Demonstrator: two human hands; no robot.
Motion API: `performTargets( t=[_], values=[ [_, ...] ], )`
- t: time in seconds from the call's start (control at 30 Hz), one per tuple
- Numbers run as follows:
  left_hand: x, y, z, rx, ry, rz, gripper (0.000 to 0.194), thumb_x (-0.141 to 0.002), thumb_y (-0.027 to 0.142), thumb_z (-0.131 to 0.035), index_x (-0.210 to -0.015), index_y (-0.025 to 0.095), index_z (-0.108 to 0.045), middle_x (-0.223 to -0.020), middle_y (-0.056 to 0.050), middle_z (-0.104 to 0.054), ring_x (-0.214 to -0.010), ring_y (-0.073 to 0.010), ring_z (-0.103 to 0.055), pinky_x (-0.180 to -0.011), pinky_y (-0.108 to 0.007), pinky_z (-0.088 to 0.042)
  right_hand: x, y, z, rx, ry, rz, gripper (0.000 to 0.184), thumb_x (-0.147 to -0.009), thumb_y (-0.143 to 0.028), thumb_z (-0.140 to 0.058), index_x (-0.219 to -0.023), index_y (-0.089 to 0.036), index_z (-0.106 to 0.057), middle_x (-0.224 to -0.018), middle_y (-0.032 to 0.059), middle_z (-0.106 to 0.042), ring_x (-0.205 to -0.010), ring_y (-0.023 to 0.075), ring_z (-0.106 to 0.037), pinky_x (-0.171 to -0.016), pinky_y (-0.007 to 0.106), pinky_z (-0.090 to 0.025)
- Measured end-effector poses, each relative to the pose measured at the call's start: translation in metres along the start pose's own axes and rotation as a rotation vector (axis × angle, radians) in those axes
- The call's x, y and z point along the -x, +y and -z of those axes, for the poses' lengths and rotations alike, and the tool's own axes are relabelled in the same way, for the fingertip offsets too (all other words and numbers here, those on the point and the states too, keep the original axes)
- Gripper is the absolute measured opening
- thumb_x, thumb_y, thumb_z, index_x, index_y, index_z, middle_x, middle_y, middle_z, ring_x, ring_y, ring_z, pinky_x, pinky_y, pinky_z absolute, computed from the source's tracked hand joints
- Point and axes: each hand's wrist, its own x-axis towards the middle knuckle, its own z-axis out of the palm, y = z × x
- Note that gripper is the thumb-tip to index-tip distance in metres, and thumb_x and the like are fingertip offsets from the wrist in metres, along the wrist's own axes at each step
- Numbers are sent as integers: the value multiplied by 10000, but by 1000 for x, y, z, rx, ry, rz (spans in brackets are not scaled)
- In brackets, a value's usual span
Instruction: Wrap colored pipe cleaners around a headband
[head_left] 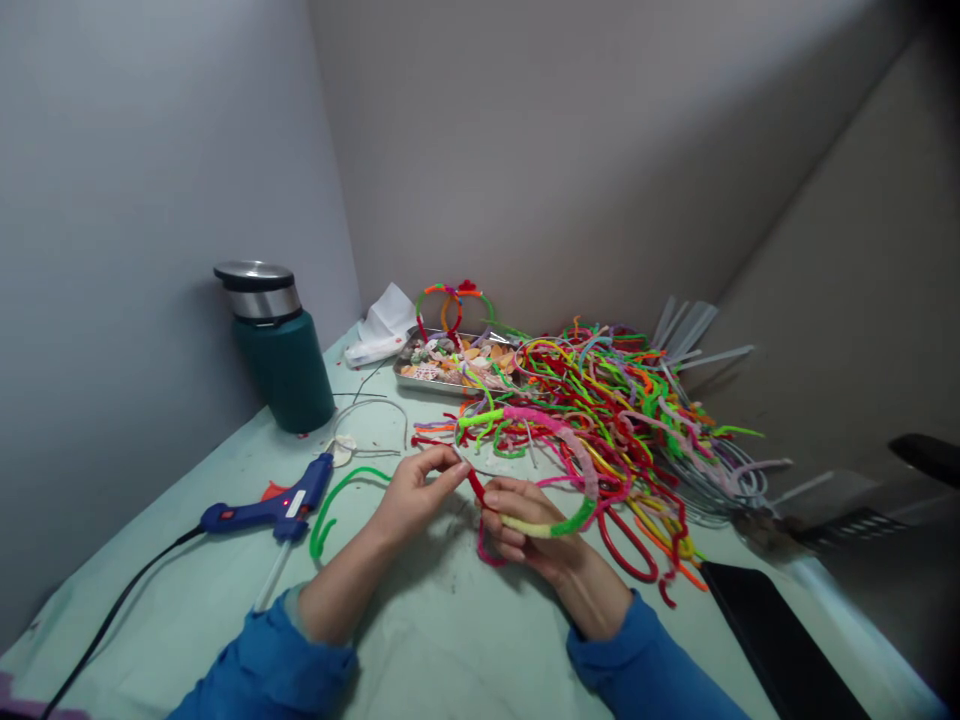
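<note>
A headband [585,455] is wrapped in sections of pink, green, pale yellow and red pipe cleaner, with a short bare stretch of band near its left side. My right hand [529,520] is closed around the lower part of it, and the loop stands up above the fingers. My left hand [424,490] pinches at the end of the red pipe cleaner [476,486] on the same band. The fingertips hide exactly where the red piece meets the band. A dark pink pipe cleaner hangs below my right fingers.
A large heap of pipe cleaners [637,400] spreads to the right. Behind are a metal tray [420,385] of shells and finished loops [439,290]. On the left lie a blue glue gun [289,510], a green pipe cleaner [319,525] and a teal flask [289,375]. A black flat object [772,630] lies front right.
</note>
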Motion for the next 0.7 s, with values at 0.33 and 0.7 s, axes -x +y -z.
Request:
performTargets(
  t=[0.33, 0.7],
  values=[
    [-4, -4, -3, 152, 91, 204, 243, -639, 350, -693, -581, 132, -605, -539, 15, -537, -527, -95, -433, -542, -222, -323, -9, 5, -7, 458, 362, 211, 240, -647, -330, -700, -645, -140, -553, -460, -44, -547, -348, 51, -442, -340, 160, -328],
    [1, 1, -2, 499, -75, 245, 229, -730, 358, -653, -770, 135, -684, -661, -26, -599, -568, -82, -449, -584, -213, -354, 2, -2, 1, -50, 0, -26, 156, -735, -233, -661, -743, -166, -520, -507, -58, -476, -350, 19, -253, -321, 151, -224]
  ],
)
